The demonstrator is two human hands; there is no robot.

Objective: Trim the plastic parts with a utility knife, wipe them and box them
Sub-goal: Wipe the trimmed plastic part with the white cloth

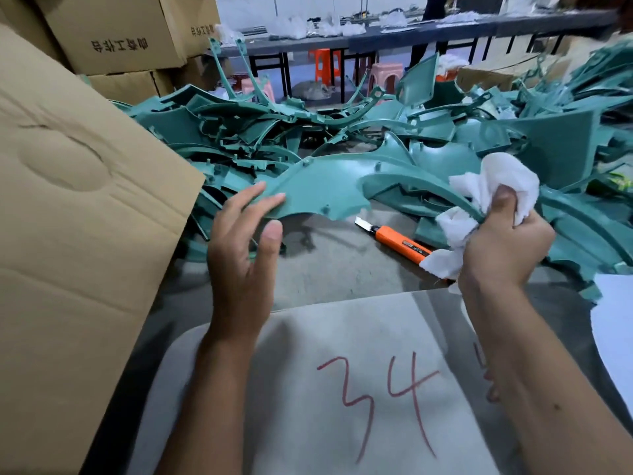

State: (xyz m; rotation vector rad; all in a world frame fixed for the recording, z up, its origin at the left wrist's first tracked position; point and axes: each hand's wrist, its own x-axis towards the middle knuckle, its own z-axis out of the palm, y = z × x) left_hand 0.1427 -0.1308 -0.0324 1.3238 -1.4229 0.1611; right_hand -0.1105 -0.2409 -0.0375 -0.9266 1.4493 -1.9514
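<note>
A wide, curved teal plastic part (322,186) is held above the grey table. My left hand (245,248) supports its left tip, fingers straight under the edge and the thumb raised below it. My right hand (507,238) grips a white cloth (493,186) wrapped over the part's thin right rim. An orange utility knife (399,242) lies on the table under the part, blade out and pointing left; the cloth hides its rear end.
A big pile of teal plastic parts (428,132) covers the table's far side and right. A cardboard box flap (78,214) stands at the left, with stacked cartons (113,39) behind. A grey sheet marked "34" (359,389) lies at the near edge.
</note>
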